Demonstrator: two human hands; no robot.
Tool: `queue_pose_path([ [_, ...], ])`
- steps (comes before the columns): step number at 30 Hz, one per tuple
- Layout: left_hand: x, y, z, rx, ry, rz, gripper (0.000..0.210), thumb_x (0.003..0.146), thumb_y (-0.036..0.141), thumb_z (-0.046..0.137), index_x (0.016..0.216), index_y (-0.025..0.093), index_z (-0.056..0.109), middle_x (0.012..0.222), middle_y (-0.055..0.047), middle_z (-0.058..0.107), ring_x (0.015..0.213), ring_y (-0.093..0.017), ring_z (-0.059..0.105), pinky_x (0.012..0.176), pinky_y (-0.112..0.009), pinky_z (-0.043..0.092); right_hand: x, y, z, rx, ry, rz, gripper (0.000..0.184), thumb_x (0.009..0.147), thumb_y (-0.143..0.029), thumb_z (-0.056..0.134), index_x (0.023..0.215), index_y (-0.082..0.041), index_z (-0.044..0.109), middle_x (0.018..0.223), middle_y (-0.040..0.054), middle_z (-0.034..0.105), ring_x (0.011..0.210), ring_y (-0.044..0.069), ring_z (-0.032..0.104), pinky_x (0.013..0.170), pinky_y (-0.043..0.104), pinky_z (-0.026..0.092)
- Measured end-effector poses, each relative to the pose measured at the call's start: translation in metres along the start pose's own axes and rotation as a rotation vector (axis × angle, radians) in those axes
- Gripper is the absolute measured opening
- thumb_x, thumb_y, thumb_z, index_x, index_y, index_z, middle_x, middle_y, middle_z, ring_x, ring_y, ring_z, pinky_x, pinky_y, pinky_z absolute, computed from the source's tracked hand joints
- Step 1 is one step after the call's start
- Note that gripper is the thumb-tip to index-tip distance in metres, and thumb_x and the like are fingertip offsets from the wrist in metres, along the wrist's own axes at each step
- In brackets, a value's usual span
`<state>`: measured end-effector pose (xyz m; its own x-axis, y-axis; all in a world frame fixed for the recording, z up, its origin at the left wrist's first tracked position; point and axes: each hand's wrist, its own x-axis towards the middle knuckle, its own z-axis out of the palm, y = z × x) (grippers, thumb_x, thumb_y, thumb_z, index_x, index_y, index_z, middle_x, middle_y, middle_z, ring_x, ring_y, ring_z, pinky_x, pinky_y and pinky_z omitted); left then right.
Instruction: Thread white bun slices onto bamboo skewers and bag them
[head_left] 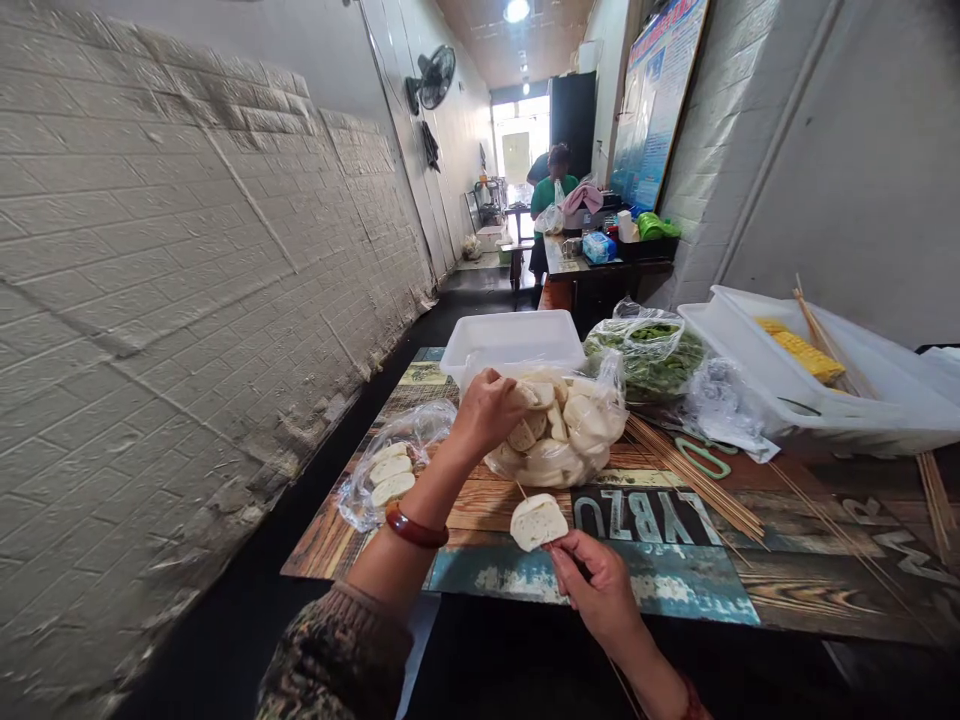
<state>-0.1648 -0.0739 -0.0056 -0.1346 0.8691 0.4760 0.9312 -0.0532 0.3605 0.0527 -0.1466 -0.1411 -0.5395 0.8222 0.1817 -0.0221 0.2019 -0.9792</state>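
Note:
My right hand [596,580] is closed round a thin wooden skewer [520,489], most of it hidden by the hand and the bread. A slice of white steamed bun [538,522] is threaded on it, just above the table edge. My left hand [489,412] is at the mouth of a clear plastic bag [555,465] full of white bun pieces. Its fingers are closed on a bun slice [537,394] at the top of the pile; the fingertips are partly hidden. Left of that forearm, several bun slices [392,472] lie on another clear bag [358,497].
Behind the bun bag stands a white plastic tub [514,335]. To the right are a bag of green vegetables [652,360], loose skewers [697,480], green-handled scissors [703,457] and a white bin [885,405] holding yellow corn [806,355]. A person [551,195] is at a farther table.

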Motion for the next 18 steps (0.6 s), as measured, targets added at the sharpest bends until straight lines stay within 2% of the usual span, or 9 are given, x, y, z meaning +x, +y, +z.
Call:
queue_pose_path([
  [1, -0.003, -0.001, -0.001, -0.048, 0.023, -0.033, 0.014, 0.065, 0.015, 0.073, 0.078, 0.017, 0.067, 0.082, -0.005, 0.058, 0.084, -0.022, 0.056, 0.08, -0.035, 0.048, 0.0, 0.0, 0.0, 0.005, 0.001, 0.0, 0.029, 0.092, -0.037, 0.052, 0.083, -0.015, 0.068, 0.052, -0.0044, 0.051, 0.045, 0.011, 0.043, 0.043, 0.02, 0.036],
  [3, -0.01, -0.002, -0.003, -0.209, 0.087, -0.128, 0.013, 0.064, 0.016, 0.074, 0.068, 0.017, 0.062, 0.075, -0.002, 0.055, 0.077, -0.019, 0.054, 0.074, -0.031, 0.046, 0.0, -0.002, 0.0, 0.016, 0.004, -0.003, 0.029, 0.092, -0.038, 0.052, 0.082, -0.015, 0.068, 0.052, -0.0045, 0.052, 0.044, 0.011, 0.044, 0.043, 0.02, 0.036],
  [5, -0.021, -0.003, -0.007, -0.484, 0.118, -0.25, 0.016, 0.064, 0.021, 0.076, 0.07, 0.017, 0.061, 0.072, 0.001, 0.055, 0.072, -0.016, 0.053, 0.068, -0.027, 0.045, 0.001, -0.003, 0.001, 0.023, 0.011, -0.005, 0.03, 0.092, -0.039, 0.053, 0.081, -0.015, 0.069, 0.051, -0.0046, 0.052, 0.044, 0.011, 0.043, 0.043, 0.02, 0.037],
  [8, -0.043, -0.001, -0.013, -0.962, 0.1, -0.433, 0.024, 0.065, 0.029, 0.079, 0.075, 0.016, 0.061, 0.069, 0.003, 0.06, 0.062, -0.011, 0.053, 0.058, -0.021, 0.042, 0.002, -0.004, 0.001, 0.022, 0.016, -0.004, 0.032, 0.091, -0.04, 0.053, 0.08, -0.015, 0.069, 0.051, -0.0043, 0.053, 0.043, 0.01, 0.042, 0.042, 0.02, 0.036],
  [10, -0.06, 0.003, -0.017, -1.2, 0.109, -0.533, 0.029, 0.062, 0.029, 0.083, 0.077, 0.015, 0.062, 0.07, 0.002, 0.063, 0.059, -0.009, 0.053, 0.053, -0.019, 0.04, 0.002, -0.003, 0.0, 0.024, 0.016, 0.006, 0.031, 0.091, -0.041, 0.054, 0.08, -0.015, 0.069, 0.051, -0.0043, 0.053, 0.043, 0.01, 0.042, 0.041, 0.02, 0.036],
  [14, -0.09, 0.014, -0.018, -1.479, 0.132, -0.697, 0.04, 0.058, 0.025, 0.087, 0.091, 0.015, 0.067, 0.082, -0.002, 0.07, 0.067, -0.012, 0.063, 0.059, -0.022, 0.05, -0.002, 0.0, -0.002, 0.057, 0.036, 0.049, 0.031, 0.09, -0.041, 0.056, 0.08, -0.016, 0.069, 0.05, -0.0049, 0.051, 0.042, 0.01, 0.043, 0.041, 0.021, 0.036],
  [18, -0.11, 0.018, -0.013, -1.612, 0.146, -0.792, 0.035, 0.06, 0.022, 0.087, 0.088, 0.014, 0.067, 0.09, -0.005, 0.072, 0.078, -0.016, 0.067, 0.07, -0.028, 0.057, -0.013, -0.004, -0.004, 0.1, 0.037, 0.088, 0.029, 0.09, -0.042, 0.057, 0.083, -0.016, 0.069, 0.049, -0.0053, 0.051, 0.039, 0.01, 0.043, 0.038, 0.021, 0.035],
])
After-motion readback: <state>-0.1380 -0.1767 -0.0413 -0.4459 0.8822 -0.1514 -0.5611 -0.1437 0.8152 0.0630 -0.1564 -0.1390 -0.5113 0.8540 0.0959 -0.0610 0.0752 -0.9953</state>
